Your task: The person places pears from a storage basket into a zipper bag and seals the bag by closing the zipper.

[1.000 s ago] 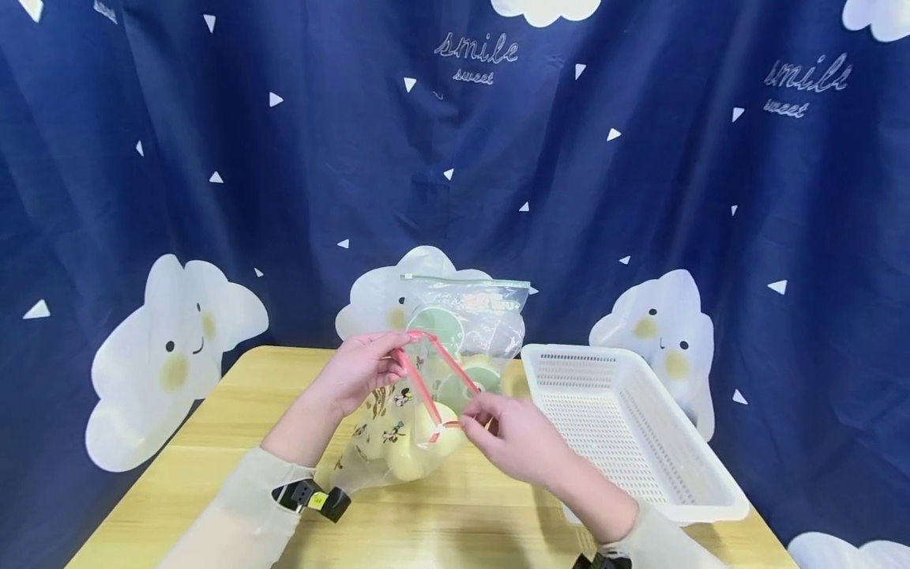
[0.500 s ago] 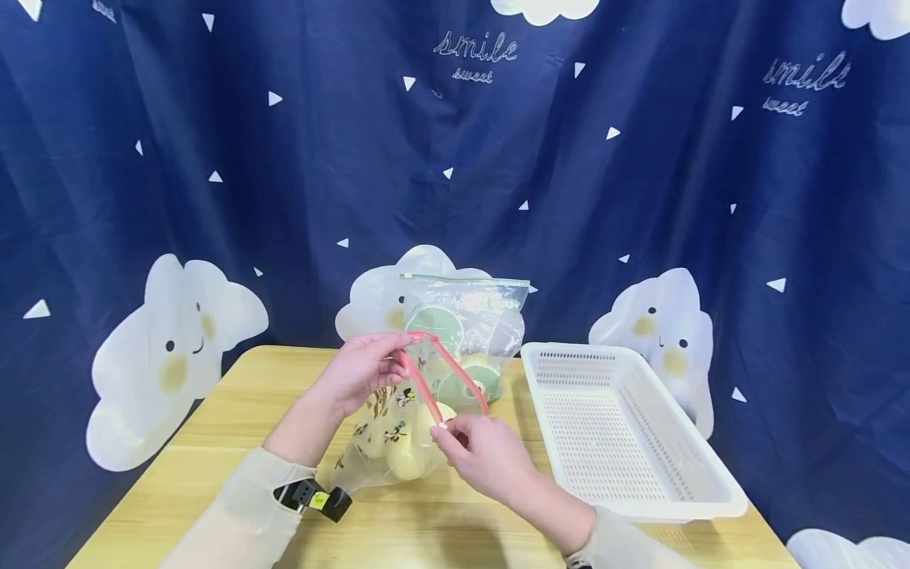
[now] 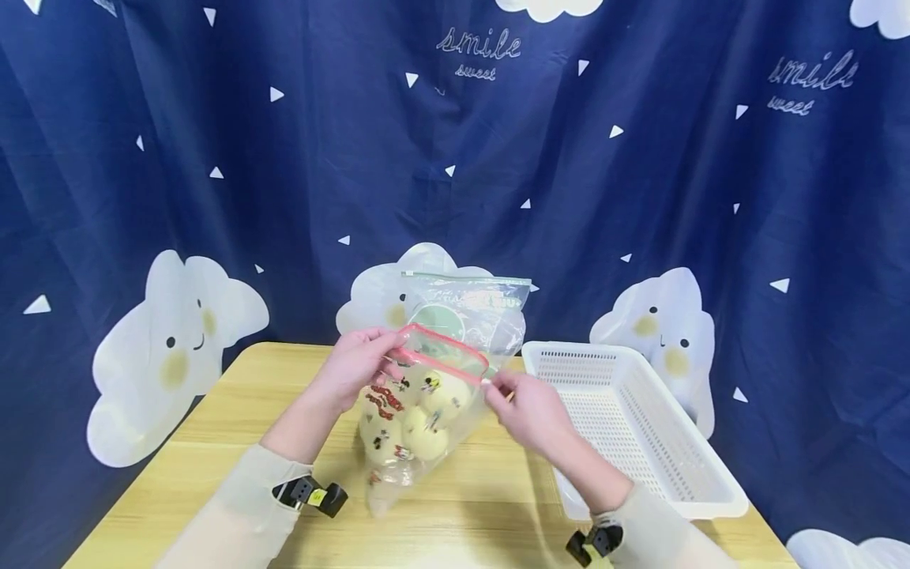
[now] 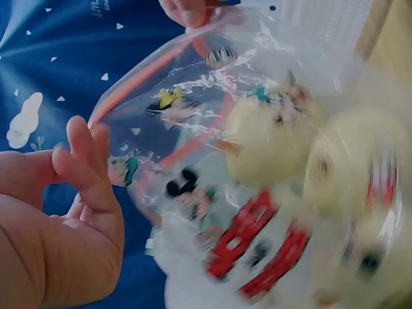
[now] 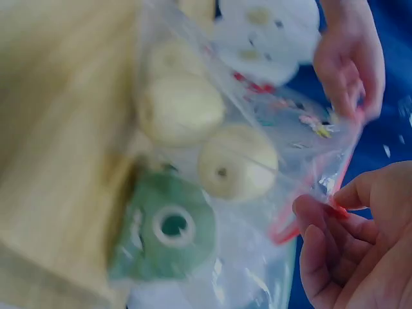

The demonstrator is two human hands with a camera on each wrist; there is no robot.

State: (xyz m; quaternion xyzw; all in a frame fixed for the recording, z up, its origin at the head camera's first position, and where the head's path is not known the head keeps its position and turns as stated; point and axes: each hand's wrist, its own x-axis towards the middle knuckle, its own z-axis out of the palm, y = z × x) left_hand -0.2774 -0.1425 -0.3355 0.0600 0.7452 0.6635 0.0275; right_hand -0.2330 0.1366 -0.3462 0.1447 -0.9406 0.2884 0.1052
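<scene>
A clear zip bag with a red-edged mouth and cartoon prints hangs between my hands. Inside it lie several pale yellow round fruits, one with a dark dimple. My left hand pinches the left corner of the red edge. With thumb and fingers my right hand pinches the right end of that edge. The mouth gapes slightly in the head view. Whether the bag's bottom touches the table, I cannot tell.
Behind stands another clear zip bag with a green seal, holding green round things; one green piece has a white ring. A white perforated basket is on the right of the wooden table. A blue curtain hangs behind.
My right hand first slid left along the red edge, then moved up and right. The bag has turned to face me, its fruits shifting. The left hand has stayed nearly in place.
</scene>
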